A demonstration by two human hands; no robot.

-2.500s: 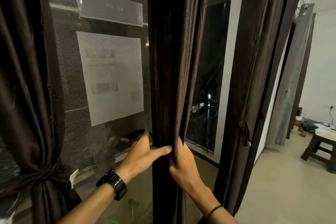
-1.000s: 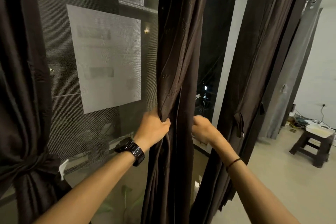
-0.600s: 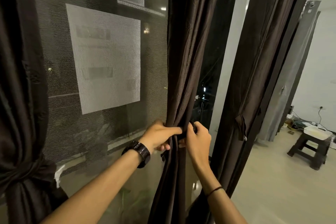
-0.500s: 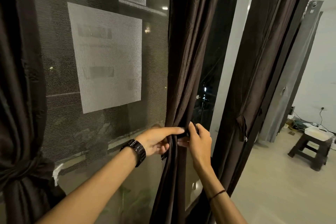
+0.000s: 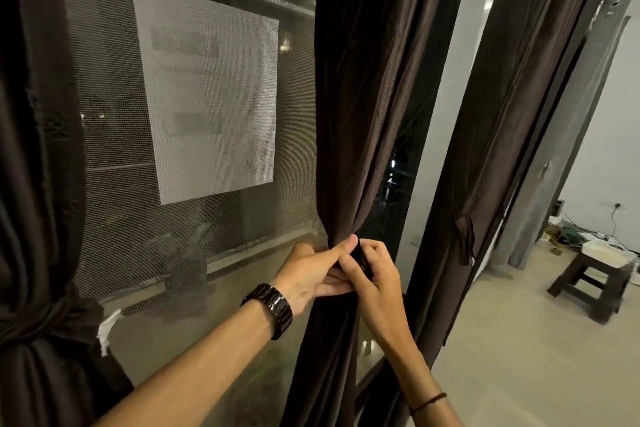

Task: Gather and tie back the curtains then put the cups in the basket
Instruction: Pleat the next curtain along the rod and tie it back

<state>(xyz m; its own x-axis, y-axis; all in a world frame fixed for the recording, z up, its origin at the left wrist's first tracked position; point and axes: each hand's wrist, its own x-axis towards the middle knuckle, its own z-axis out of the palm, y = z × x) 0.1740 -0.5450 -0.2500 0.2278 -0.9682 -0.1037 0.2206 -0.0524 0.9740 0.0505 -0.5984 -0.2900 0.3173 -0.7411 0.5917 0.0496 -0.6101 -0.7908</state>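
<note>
A dark brown middle curtain [image 5: 367, 107] hangs in front of me, bunched tight at waist height. My left hand [image 5: 311, 270], with a black watch on its wrist, holds the bunch from the left, thumb laid across the front. Against it, my right hand [image 5: 375, 274] pinches a dark tie-back strap [image 5: 362, 256] at the bunch. The left curtain [image 5: 38, 184] is tied with a knot [image 5: 45, 319]. The right curtain [image 5: 512, 114] hangs with a tie-back [image 5: 465, 239] on it. No cups or basket are in view.
A mesh window screen [image 5: 114, 149] with a white paper sheet [image 5: 211, 94] behind it fills the left. A dark wooden stool [image 5: 592, 284] with a white thing on top stands on the beige floor at the right, with cables by the wall behind it.
Both hands have drawn together on the curtain bunch. My right hand, earlier apart to the right, now pinches the strap against the left hand. The view has come closer.
</note>
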